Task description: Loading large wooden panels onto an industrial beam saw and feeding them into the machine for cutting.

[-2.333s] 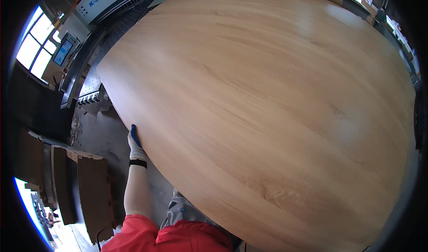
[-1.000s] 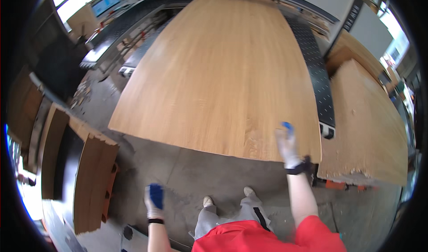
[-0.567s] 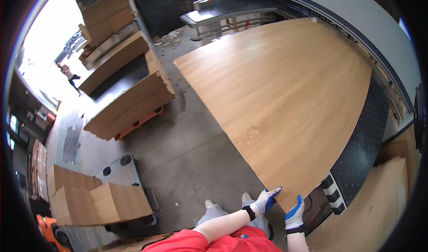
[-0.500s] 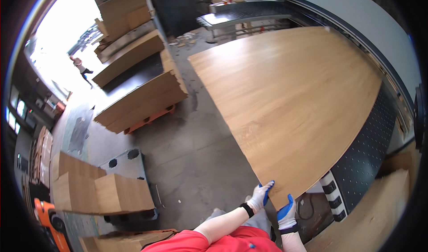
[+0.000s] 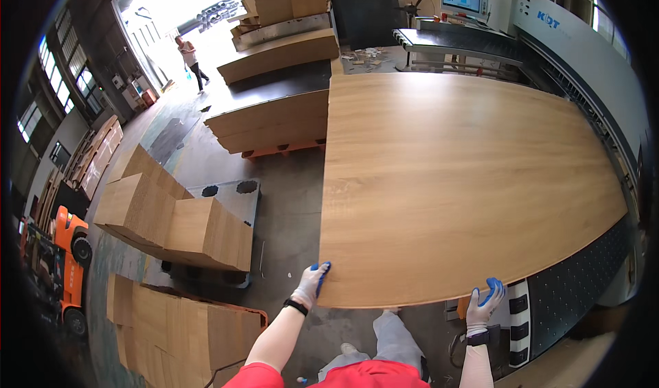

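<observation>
Left hand [image 5: 313, 284] curled on left edge of wood-grain board [image 5: 467, 182], lower fingers hidden; right hand [image 5: 484, 307] half-open at near edge, contact unclear. Board spans centre-right, partly hiding black table [image 5: 580, 285]; floor strip [image 5: 288, 203] runs left, between board and panel stack [image 5: 189, 220]. Far: grey machine [image 5: 590, 55] cut off at right

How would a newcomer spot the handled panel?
Find the long white machine, upper right. Left of it spreads the wood-grain panel, left hand at one corner, right hand at its near edge. Unlike the stacked boards, it's one broad sheet.
</observation>
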